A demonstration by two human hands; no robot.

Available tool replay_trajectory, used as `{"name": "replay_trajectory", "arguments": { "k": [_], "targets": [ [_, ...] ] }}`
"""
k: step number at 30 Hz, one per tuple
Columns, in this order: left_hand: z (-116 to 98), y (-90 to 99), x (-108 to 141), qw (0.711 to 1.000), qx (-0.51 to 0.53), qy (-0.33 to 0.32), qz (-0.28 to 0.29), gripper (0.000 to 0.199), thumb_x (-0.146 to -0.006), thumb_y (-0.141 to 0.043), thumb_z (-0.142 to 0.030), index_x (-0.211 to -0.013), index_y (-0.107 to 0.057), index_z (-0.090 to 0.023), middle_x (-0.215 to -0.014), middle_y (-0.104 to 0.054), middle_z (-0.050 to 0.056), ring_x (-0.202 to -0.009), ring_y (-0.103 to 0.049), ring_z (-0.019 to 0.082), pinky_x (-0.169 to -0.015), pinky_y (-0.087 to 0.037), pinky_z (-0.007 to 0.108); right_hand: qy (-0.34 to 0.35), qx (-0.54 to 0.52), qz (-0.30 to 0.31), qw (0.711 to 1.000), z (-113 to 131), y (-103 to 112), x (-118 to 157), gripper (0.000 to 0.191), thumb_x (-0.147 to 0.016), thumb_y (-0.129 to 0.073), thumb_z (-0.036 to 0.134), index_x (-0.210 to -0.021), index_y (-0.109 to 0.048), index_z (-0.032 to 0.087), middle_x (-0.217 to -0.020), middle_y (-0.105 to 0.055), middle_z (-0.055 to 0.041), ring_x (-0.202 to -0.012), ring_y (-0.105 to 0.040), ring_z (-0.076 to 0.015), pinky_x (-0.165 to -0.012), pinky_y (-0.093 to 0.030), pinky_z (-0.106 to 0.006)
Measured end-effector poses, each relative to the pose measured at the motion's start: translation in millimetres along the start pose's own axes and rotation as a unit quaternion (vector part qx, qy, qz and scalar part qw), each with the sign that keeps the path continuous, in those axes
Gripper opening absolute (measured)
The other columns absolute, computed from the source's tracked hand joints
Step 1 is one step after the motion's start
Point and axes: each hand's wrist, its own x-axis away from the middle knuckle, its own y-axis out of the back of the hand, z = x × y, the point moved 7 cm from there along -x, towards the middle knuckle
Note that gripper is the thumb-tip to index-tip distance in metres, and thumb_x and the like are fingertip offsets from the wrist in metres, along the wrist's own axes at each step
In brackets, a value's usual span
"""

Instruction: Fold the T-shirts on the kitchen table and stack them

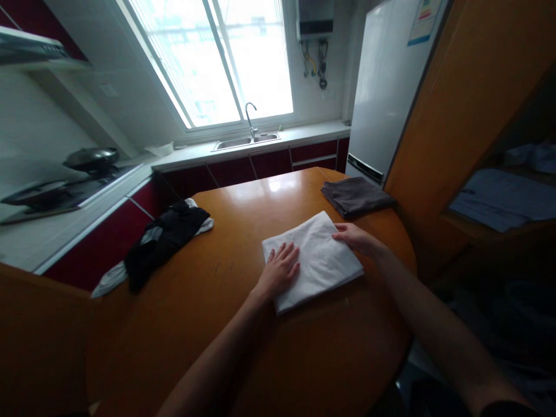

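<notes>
The folded white cloth [319, 258] is laid on the wooden table [237, 226]. It should be light and soft – easily creased, so best taken by its edge. It is covered by the left hand [282, 269], palm down, fingers unclosed; its right edge seems pinched by the right hand [355, 238], reached forward.

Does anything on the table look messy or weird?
Yes, the black clothing on the left of the table lies crumpled, with white fabric poking out. That looks odd because the white cloth and grey cloth are folded.
</notes>
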Motion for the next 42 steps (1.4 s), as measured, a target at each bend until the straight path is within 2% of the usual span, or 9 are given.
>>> {"name": "replay_trajectory", "arguments": {
  "k": [6, 11, 15, 21, 25, 30, 34, 38, 42],
  "targets": [
    [-1, -6.4, 0, 1.000, -0.012, -0.003, 0.005, 0.053, -0.102, -0.041, -0.039, -0.152, -0.043, -0.022, -0.164, -0.027, 0.009, -0.153, -0.017, 0.030, -0.122, -0.015, 0.056, -0.008, 0.040, -0.041, 0.998, -13, 11, -4, 0.040, -0.074, -0.076, 0.012, -0.114, -0.068, 0.011, -0.094, -0.076, -0.0104, -0.068, -0.067, -0.0166, -0.059, -0.052, -0.025],
    [-2, -8.3, 0, 1.000, -0.019, -0.004, 0.003, 0.053, -0.103, -0.038, -0.041, -0.153, -0.041, -0.022, -0.165, -0.026, 0.009, -0.154, -0.016, 0.029, -0.123, -0.014, 0.055, 0.017, 0.138, -0.096, 0.986, -19, 30, -3, 0.052, -0.076, -0.078, 0.016, -0.125, -0.064, 0.013, -0.083, -0.072, -0.0048, -0.061, -0.061, -0.0119, -0.054, -0.047, -0.021],
    [-1, -8.9, -1, 1.000, -0.020, -0.006, 0.003, 0.054, -0.103, -0.038, -0.041, -0.153, -0.041, -0.021, -0.165, -0.026, 0.009, -0.154, -0.016, 0.030, -0.123, -0.014, 0.055, 0.037, 0.180, -0.099, 0.978, -25, 36, -1, 0.060, -0.073, -0.076, 0.013, -0.131, -0.059, 0.009, -0.072, -0.066, -0.0005, -0.056, -0.056, -0.0109, -0.051, -0.043, -0.020],
    [-1, -7.5, -2, 1.000, -0.024, -0.004, 0.010, 0.053, -0.102, -0.039, -0.040, -0.153, -0.041, -0.022, -0.165, -0.025, 0.010, -0.154, -0.014, 0.030, -0.122, -0.015, 0.057, 0.101, 0.142, -0.099, 0.980, -11, 31, 4, 0.052, -0.065, -0.074, 0.005, -0.116, -0.066, 0.012, -0.075, -0.066, 0.0005, -0.066, -0.060, -0.0123, -0.056, -0.044, -0.019],
    [-2, -7.1, -3, 1.000, -0.026, -0.003, 0.009, 0.054, -0.102, -0.039, -0.040, -0.153, -0.041, -0.022, -0.165, -0.025, 0.010, -0.154, -0.014, 0.031, -0.122, -0.015, 0.057, 0.111, 0.151, -0.112, 0.976, -3, 34, 6, 0.049, -0.063, -0.075, 0.007, -0.111, -0.068, 0.012, -0.071, -0.064, 0.0017, -0.065, -0.058, -0.0117, -0.055, -0.043, -0.019],
    [-4, -6.4, -4, 1.000, -0.023, -0.007, 0.006, 0.054, -0.102, -0.039, -0.041, -0.153, -0.041, -0.022, -0.165, -0.026, 0.010, -0.154, -0.015, 0.030, -0.122, -0.015, 0.057, 0.112, 0.171, -0.113, 0.972, -8, 39, 3, 0.049, -0.064, -0.075, 0.005, -0.112, -0.068, 0.011, -0.071, -0.065, 0.0012, -0.065, -0.059, -0.0122, -0.056, -0.044, -0.020],
    [-5, -7.0, -3, 1.000, -0.030, -0.006, 0.006, 0.054, -0.103, -0.038, -0.041, -0.153, -0.041, -0.022, -0.165, -0.026, 0.010, -0.153, -0.016, 0.031, -0.122, -0.015, 0.057, 0.106, 0.244, -0.125, 0.956, -19, 37, 1, 0.044, -0.068, -0.071, 0.002, -0.111, -0.069, 0.008, -0.074, -0.067, -0.0013, -0.066, -0.061, -0.0128, -0.057, -0.045, -0.020],
    [-5, -7.3, -1, 0.999, -0.032, -0.005, 0.007, 0.054, -0.103, -0.038, -0.041, -0.154, -0.039, -0.023, -0.165, -0.025, 0.010, -0.154, -0.015, 0.030, -0.122, -0.014, 0.057, 0.108, 0.330, -0.151, 0.926, -20, 37, 6, 0.039, -0.073, -0.069, 0.005, -0.112, -0.070, 0.009, -0.084, -0.071, -0.0069, -0.073, -0.064, -0.0168, -0.065, -0.049, -0.025],
    [-10, -3.2, -5, 0.999, -0.039, -0.013, 0.004, 0.055, -0.102, -0.041, -0.041, -0.153, -0.039, -0.022, -0.165, -0.026, 0.011, -0.154, -0.016, 0.031, -0.122, -0.015, 0.058, 0.131, 0.372, -0.214, 0.894, -5, 31, 17, 0.039, -0.083, -0.064, 0.013, -0.122, -0.067, 0.010, -0.105, -0.071, -0.0164, -0.098, -0.065, -0.0257, -0.090, -0.048, -0.036]
  ]
}}
